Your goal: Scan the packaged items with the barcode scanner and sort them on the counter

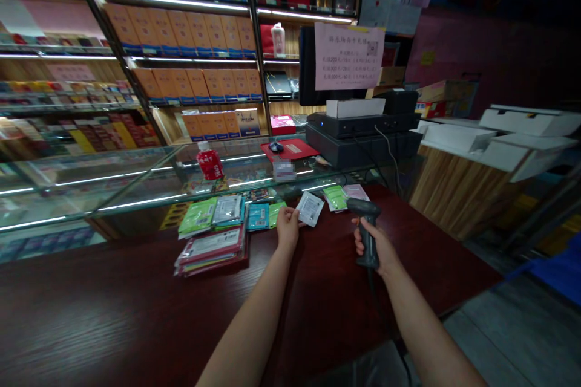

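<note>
My left hand [287, 228] pinches the edge of a small white packet [310, 208] just above the dark red wooden counter [318, 308]. In my right hand [379, 248] is a black handheld barcode scanner [368, 236], its head tilted towards the packet and its cable running down past the counter's near edge. Left of the packet lie blue [258, 216] and green packets [276, 213]. Further left are a green-and-white packet [198, 217], a silver one [227, 210] and a stack of flat plastic-wrapped packs [213, 249]. A green packet [336, 198] and a pink one [356, 192] lie beyond the scanner.
Behind the counter runs a glass display case [145, 184] bearing a red-labelled bottle [209, 161], a mouse [275, 147] on a red mat, and a black cash drawer [363, 144]. A monitor [307, 66] carries a pink sign. White boxes [529, 120] stand right; boxed goods fill the shelves.
</note>
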Demonstrator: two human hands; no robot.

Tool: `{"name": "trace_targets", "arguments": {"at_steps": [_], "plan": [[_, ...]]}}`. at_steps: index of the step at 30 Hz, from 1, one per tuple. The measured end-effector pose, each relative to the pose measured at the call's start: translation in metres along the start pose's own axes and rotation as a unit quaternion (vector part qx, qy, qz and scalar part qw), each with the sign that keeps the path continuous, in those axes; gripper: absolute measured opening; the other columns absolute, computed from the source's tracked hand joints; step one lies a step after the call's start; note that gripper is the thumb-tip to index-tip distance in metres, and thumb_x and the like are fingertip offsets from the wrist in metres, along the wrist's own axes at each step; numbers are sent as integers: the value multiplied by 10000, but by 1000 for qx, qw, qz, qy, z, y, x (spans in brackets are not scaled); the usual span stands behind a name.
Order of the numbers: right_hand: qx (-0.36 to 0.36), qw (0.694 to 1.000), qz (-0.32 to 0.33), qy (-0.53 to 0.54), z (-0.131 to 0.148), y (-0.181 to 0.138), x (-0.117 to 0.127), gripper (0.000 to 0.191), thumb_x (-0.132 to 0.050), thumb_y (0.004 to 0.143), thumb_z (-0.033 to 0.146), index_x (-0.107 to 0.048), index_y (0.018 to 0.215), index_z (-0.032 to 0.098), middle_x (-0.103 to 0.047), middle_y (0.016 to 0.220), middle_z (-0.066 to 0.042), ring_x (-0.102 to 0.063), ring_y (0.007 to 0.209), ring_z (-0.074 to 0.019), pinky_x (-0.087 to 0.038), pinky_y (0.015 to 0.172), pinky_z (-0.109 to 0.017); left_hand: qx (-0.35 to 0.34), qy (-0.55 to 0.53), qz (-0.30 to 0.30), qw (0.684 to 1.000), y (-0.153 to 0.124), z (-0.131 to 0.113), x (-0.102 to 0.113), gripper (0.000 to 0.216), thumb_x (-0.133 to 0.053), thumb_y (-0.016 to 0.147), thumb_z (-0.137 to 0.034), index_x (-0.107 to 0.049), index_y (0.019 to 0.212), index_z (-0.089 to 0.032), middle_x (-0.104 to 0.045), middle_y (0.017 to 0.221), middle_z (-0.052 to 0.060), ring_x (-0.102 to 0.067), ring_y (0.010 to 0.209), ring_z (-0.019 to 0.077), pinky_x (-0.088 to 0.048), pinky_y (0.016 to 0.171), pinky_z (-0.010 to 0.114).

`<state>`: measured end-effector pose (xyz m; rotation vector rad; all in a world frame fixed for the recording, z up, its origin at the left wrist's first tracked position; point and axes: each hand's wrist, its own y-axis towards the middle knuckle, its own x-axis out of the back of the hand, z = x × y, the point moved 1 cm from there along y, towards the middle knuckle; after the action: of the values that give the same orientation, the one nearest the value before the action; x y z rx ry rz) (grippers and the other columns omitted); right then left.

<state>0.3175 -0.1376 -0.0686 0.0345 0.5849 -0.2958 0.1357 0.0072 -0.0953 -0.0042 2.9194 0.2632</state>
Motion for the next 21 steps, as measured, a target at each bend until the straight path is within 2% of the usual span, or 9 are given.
{"name": "trace_targets", "arguments": {"at_steps": [3,6,14,21], "plan": [[-43,995,75,-53,-2,-6,-3,359,-718,720,450,-594,925,183,-548,512,56,-446,330,-74,-350,298,-175,-1,5,-10,1000,0,3,0,112,-548,743,-227,-452,783,-186,-536,629,-41,-579,550,116,-506,503,241],[-68,985,123,-101,-4,-11,-5,367,-691,749,448,-584,977,181,-551,504,53,-434,305,-78,-326,280,-172,1,9,-17,1000,2,6,-1,76,-518,750,-196,-453,788,-186,-532,630,-40,-553,521,107,-465,471,213],[-88,975,157,-134,1,-17,-2,327,-660,777,458,-551,942,197,-554,519,59,-437,305,-72,-326,293,-168,-32,32,-23,999,5,15,1,64,-515,754,-188,-459,783,-185,-508,621,-44,-521,526,103,-419,478,192],[-111,963,177,-170,4,-22,-5,311,-649,783,460,-542,910,198,-560,522,55,-458,311,-72,-308,295,-155,-44,73,-43,995,4,12,0,23,-491,766,-174,-482,786,-181,-526,661,-20,-524,556,120,-396,492,211]]}}
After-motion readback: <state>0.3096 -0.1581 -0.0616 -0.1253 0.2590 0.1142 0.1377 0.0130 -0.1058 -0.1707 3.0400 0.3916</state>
